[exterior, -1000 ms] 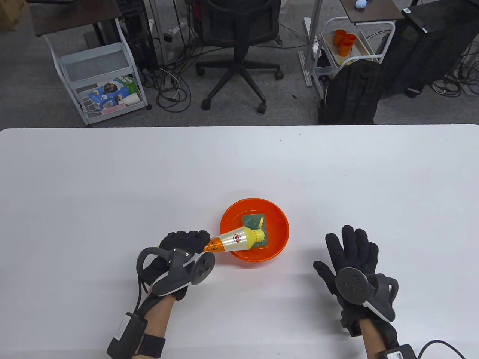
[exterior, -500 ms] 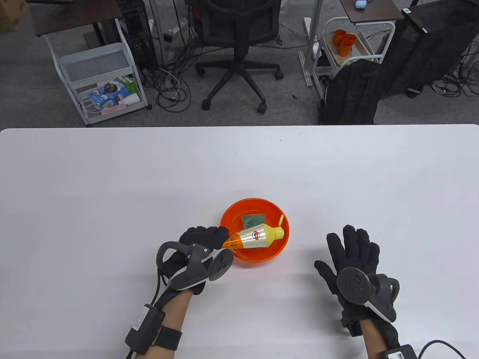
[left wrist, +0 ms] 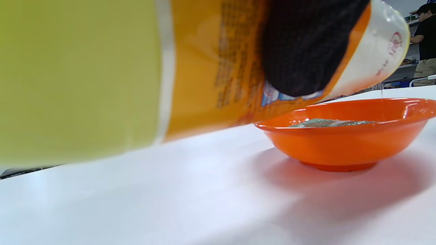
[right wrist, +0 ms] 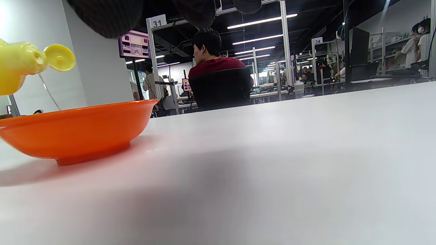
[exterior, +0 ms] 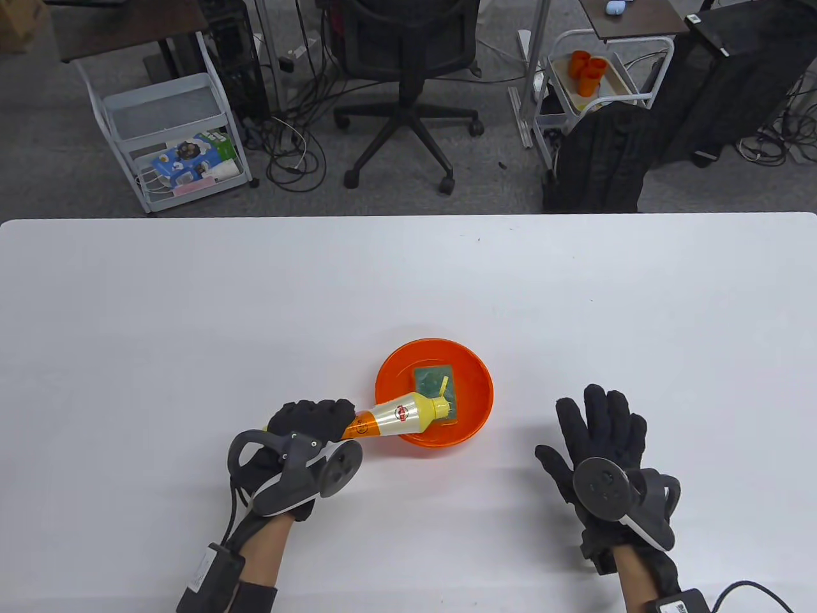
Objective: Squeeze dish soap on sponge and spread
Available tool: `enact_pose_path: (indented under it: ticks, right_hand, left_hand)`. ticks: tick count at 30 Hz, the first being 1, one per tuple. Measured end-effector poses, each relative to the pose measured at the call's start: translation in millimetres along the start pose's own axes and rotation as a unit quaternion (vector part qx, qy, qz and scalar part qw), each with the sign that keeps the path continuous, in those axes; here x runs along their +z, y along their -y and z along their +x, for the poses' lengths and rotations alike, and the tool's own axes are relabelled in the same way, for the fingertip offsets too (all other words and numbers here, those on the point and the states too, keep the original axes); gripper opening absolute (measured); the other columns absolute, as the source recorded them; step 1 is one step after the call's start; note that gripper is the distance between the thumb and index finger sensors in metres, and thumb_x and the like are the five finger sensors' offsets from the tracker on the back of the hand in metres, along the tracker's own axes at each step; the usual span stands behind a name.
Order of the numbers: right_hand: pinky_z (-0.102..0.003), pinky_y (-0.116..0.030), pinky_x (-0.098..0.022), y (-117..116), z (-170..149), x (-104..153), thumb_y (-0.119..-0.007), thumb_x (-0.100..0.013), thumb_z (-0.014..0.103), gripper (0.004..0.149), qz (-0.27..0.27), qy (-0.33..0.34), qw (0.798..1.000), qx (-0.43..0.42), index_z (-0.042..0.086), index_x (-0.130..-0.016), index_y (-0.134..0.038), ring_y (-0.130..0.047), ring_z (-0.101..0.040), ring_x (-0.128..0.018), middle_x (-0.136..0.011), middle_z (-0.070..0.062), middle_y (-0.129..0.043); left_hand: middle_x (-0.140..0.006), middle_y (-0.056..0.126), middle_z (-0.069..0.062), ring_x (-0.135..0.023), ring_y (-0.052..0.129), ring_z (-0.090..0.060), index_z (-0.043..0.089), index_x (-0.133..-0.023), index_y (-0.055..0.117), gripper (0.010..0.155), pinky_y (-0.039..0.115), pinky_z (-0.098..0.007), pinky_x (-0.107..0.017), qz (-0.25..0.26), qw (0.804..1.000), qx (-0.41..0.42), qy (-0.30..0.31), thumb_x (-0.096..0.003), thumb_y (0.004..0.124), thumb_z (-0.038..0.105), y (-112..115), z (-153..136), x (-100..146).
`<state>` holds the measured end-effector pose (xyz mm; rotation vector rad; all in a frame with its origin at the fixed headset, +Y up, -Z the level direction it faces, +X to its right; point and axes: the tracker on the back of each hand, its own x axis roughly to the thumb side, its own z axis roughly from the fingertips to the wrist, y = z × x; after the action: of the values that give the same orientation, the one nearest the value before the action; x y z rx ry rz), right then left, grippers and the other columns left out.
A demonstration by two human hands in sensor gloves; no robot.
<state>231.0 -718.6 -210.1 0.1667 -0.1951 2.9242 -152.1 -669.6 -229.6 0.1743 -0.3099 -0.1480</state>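
White table [exterior: 191, 306] carries an orange bowl [exterior: 475, 408] where the left hand [exterior: 300, 428] grips the soap bottle [exterior: 399, 416], nozzle aimed right over the sponge [exterior: 429, 377], while the right hand [exterior: 600, 440] lies spread flat, farther off.

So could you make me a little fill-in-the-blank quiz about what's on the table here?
1. The green sponge lies inside an orange ____.
2. The dish soap bottle is held by the person's ____ hand.
3. The bottle's yellow flip cap is ____.
4. The right hand rests flat on the white ____.

Missing words: bowl; left; open; table
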Motion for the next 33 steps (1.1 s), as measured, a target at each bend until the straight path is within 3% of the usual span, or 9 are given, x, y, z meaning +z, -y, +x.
enact_pose_path:
  ticks: [12, 20, 24, 27, 30, 33]
  right_hand:
    - [-0.072, -0.024, -0.078, 0, 2, 0, -0.060, -0.059, 0.059, 0.076, 0.001, -0.001, 1.000, 0.006, 0.018, -0.119, -0.038, -0.020, -0.055, -0.112, -0.125, -0.026, -0.022]
    - [-0.073, -0.025, -0.077, 1, 8, -1, -0.059, -0.060, 0.059, 0.076, 0.000, 0.020, 1.000, -0.019, 0.016, -0.119, -0.039, -0.021, -0.056, -0.111, -0.125, -0.027, -0.023]
    - [-0.073, -0.026, -0.077, 6, 29, -7, -0.059, -0.060, 0.059, 0.076, 0.012, 0.060, 0.998, -0.028, 0.016, -0.119, -0.040, -0.022, -0.057, -0.111, -0.125, -0.028, -0.026]
    - [-0.073, -0.029, -0.078, 28, 66, -23, -0.060, -0.061, 0.059, 0.075, -0.004, 0.113, 0.992, -0.058, 0.015, -0.119, -0.041, -0.026, -0.056, -0.112, -0.126, -0.027, -0.029]
    - [-0.070, -0.044, -0.080, 51, 99, -43, -0.060, -0.061, 0.058, 0.070, -0.014, 0.136, 0.988, -0.072, 0.018, -0.117, -0.049, -0.052, -0.048, -0.112, -0.124, -0.019, -0.050]
    - [-0.064, -0.053, -0.081, 64, 125, -67, -0.060, -0.061, 0.058, 0.066, -0.002, 0.150, 0.980, -0.133, 0.020, -0.115, -0.055, -0.062, -0.044, -0.109, -0.122, -0.016, -0.057]
  left_hand:
    - [-0.084, 0.105, 0.001, -0.075, 0.108, -0.024, 0.028, -0.091, 0.084, 0.055, 0.088, -0.048, -0.061, 0.016, 0.997, 0.052, -0.046, -0.0411, 0.094, 0.049, 20, -30, 28]
    - [-0.085, 0.104, 0.000, -0.074, 0.108, -0.026, 0.027, -0.091, 0.083, 0.055, 0.088, -0.049, -0.060, 0.055, 0.991, 0.108, -0.061, -0.0417, 0.094, 0.049, 31, -28, 43]
    - [-0.085, 0.104, -0.001, -0.073, 0.108, -0.027, 0.026, -0.092, 0.083, 0.056, 0.088, -0.050, -0.059, 0.067, 0.981, 0.164, -0.077, -0.0421, 0.094, 0.048, 36, -28, 47]
    - [-0.085, 0.104, -0.002, -0.074, 0.108, -0.027, 0.025, -0.092, 0.082, 0.056, 0.088, -0.050, -0.059, 0.072, 0.975, 0.193, -0.080, -0.0425, 0.094, 0.048, 39, -27, 48]
    - [-0.085, 0.104, -0.002, -0.073, 0.108, -0.028, 0.025, -0.092, 0.083, 0.056, 0.088, -0.050, -0.059, 0.065, 0.970, 0.217, -0.085, -0.0425, 0.094, 0.048, 44, -27, 50]
    - [-0.085, 0.104, -0.002, -0.073, 0.108, -0.028, 0.025, -0.092, 0.082, 0.056, 0.088, -0.050, -0.059, 0.060, 0.964, 0.243, -0.091, -0.0426, 0.094, 0.048, 47, -28, 49]
